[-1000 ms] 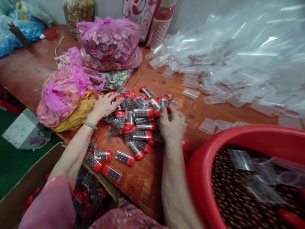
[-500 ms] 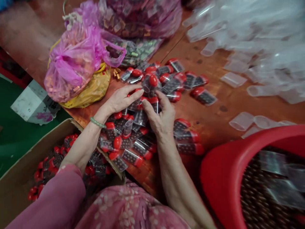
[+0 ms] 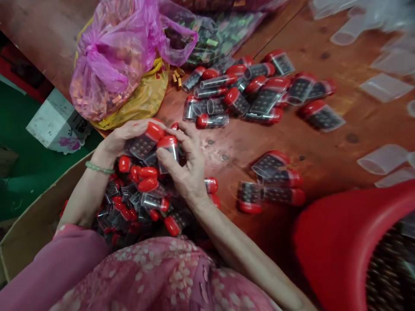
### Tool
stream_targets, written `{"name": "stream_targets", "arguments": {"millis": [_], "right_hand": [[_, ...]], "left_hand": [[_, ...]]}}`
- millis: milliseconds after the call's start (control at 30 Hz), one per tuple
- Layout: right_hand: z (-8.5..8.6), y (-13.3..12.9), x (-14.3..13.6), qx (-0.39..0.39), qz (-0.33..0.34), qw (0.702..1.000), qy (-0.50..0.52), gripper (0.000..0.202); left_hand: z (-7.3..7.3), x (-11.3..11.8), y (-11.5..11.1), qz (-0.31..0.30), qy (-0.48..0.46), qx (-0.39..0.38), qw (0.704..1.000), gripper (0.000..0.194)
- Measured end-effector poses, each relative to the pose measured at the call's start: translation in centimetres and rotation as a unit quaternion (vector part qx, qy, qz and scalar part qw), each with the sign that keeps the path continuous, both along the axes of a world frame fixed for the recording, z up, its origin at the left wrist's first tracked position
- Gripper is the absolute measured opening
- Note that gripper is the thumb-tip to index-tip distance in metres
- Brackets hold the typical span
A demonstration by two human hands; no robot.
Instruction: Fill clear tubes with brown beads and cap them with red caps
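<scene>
Both hands work above the cardboard box (image 3: 24, 233): the left hand (image 3: 125, 134) cups and the right hand (image 3: 188, 172) pinches red-capped containers (image 3: 167, 144) (clear, with dark beads visible). More fill the box; others lie on the desk (image 3: 223, 149) right of it, towards the red tub (image 3: 337, 246).

No word, brand or number can be read with certainty. Dark printed characters (image 3: 79, 125) stand on one side of the white box (image 3: 52, 121) at the left, on the face turned toward the table, but they are too blurred and small to make out. A small red printed mark (image 3: 158, 68) shows on the yellow bag (image 3: 142, 99), near its upper edge, and it is also illegible.
</scene>
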State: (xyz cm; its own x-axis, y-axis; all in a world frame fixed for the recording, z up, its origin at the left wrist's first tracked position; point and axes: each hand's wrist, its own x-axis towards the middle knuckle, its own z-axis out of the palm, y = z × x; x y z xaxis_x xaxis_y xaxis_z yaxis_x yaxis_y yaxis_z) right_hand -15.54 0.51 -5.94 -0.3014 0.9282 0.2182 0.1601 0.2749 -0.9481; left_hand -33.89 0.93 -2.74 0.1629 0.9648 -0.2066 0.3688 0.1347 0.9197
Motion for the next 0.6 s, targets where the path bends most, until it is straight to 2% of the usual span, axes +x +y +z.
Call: {"name": "stream_targets", "arguments": {"millis": [133,167,233,300,367,467,500,533,567,600], "right_hand": [[1.0,-3.4,-1.1,0.008,0.121,0.993,0.009,0.053],[1.2,-4.3,-1.3,0.018,0.155,0.988,0.008,0.055],[1.5,-6.0,-1.4,0.06,0.244,0.968,-0.008,0.057],[1.7,-7.4,-1.3,0.102,0.35,0.93,-0.049,0.056],[1.9,-8.2,-1.1,0.117,0.46,0.875,-0.099,0.047],[2.7,-7.5,-0.5,0.101,0.592,0.79,-0.126,0.021],[3.1,-6.7,0.0,0.084,0.618,0.772,-0.121,0.016],[3.6,-5.6,0.6,0.062,0.633,0.764,-0.108,0.016],[3.9,-4.4,1.4,0.023,0.614,0.782,-0.109,0.017],[4.2,-3.1,2.4,-0.015,0.569,0.817,-0.094,0.018]], "left_hand": [[0.2,-3.3,-5.6,0.09,0.064,0.01,0.994,0.081],[0.1,-4.1,-7.2,0.099,0.049,0.001,0.994,0.08],[-0.2,-5.4,-10.2,0.095,-0.007,-0.049,0.994,0.067],[-0.5,-6.5,-12.9,0.097,-0.042,-0.084,0.991,0.052],[-0.6,-7.2,-15.2,0.075,-0.021,-0.138,0.987,0.041],[-0.5,-7.7,-17.1,0.034,0.028,-0.225,0.973,0.036],[-0.4,-7.7,-17.4,0.037,0.033,-0.241,0.969,0.036],[-0.2,-7.6,-17.6,0.048,0.039,-0.248,0.967,0.035],[0.0,-7.4,-17.6,0.057,0.053,-0.252,0.965,0.032],[0.2,-7.1,-17.4,0.058,0.078,-0.257,0.962,0.028]]}}
